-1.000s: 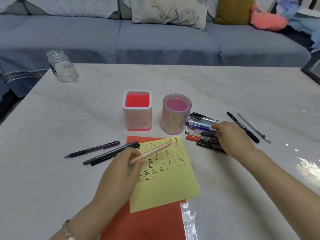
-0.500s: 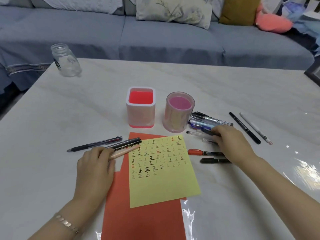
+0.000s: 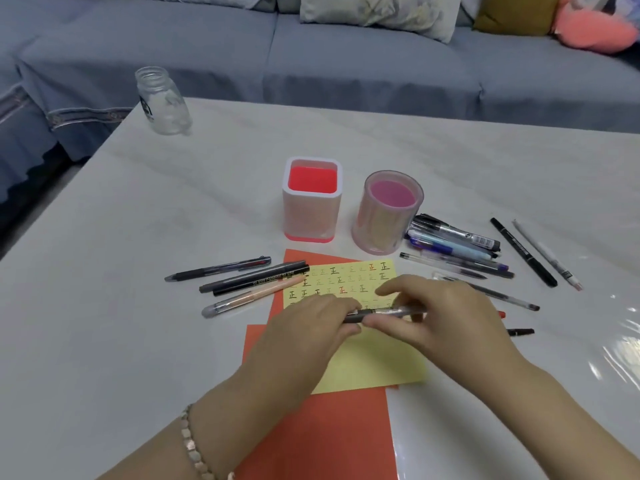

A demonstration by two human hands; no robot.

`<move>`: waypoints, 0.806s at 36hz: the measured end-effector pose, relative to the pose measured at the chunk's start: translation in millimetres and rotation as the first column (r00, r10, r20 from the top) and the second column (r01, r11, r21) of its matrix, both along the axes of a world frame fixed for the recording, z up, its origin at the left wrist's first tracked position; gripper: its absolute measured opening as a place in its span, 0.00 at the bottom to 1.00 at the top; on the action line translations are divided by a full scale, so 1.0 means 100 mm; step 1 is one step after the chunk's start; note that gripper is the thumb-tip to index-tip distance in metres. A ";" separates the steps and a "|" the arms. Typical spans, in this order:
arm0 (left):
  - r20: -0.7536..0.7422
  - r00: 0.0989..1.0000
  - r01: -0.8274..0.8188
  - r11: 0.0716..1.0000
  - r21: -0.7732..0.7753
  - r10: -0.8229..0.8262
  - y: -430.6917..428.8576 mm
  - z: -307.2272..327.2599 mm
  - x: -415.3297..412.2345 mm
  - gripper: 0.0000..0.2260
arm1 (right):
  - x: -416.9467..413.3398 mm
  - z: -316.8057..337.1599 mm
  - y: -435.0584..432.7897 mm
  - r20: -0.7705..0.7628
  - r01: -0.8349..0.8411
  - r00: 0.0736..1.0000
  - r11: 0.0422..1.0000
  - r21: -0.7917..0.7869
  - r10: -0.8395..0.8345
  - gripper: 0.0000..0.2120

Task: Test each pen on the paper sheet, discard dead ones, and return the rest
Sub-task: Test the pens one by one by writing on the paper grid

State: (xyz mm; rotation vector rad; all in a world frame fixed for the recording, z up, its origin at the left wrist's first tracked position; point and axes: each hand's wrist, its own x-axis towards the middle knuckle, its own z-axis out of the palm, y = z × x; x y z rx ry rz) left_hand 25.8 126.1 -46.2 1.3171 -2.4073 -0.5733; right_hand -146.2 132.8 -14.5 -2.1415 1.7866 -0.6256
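Observation:
Both hands hold one black pen (image 3: 379,312) level above the yellow paper sheet (image 3: 367,365), which carries rows of small written marks. My left hand (image 3: 311,327) grips the pen's dark left end; my right hand (image 3: 436,313) pinches its clear barrel. The yellow sheet lies on a red sheet (image 3: 318,431). Left of the paper lie several pens, among them a peach pen (image 3: 252,297) and a black marker (image 3: 259,279). A pile of pens (image 3: 457,247) lies right of the round pink cup (image 3: 388,213). A square pink holder (image 3: 311,199) stands beside that cup.
A glass jar (image 3: 162,100) stands at the table's far left corner. Two long pens, a black one (image 3: 523,251) and a white one (image 3: 547,254), lie at the right. A red pen and a short black pen peek out behind my right wrist. A grey sofa runs behind the table.
My left hand has put the peach pen down left of the paper. My right hand has brought a black pen from the right pile over the paper, and both hands now hold it.

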 end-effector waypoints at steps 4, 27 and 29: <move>-0.176 0.980 -0.079 0.992 0.102 0.096 0.07 -0.05 0.12 0.11 | -0.08 0.04 -0.01 0.574 0.114 0.782 0.961 0.252 -0.243 0.07; -0.564 0.813 0.214 0.829 0.516 0.141 0.22 0.05 0.11 0.09 | 0.44 -0.22 0.15 0.846 -0.108 0.511 0.965 0.240 -0.153 0.17; -0.552 0.820 0.228 0.798 0.557 0.151 0.23 0.04 0.12 0.13 | 0.42 -0.23 0.16 0.841 -0.116 0.524 0.966 0.229 -0.136 0.16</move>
